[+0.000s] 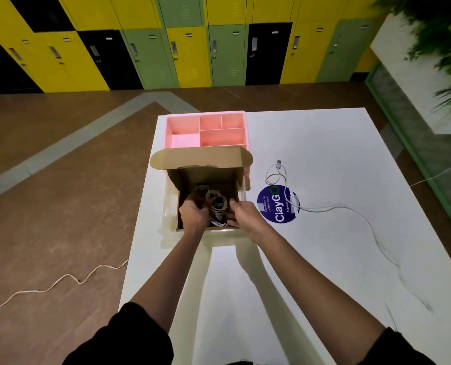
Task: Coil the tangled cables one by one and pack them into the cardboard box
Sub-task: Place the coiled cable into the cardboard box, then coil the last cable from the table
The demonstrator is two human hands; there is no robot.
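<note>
Nearby, pink organizer (184,127) behind cardboard box (206,159).

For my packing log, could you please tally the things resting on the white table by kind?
Cardboard box: 1
Pink tray: 1
Loose white cable on the table: 1
Round blue sticker: 1
Total: 4
The coils inside the box are too jumbled to count.
</note>
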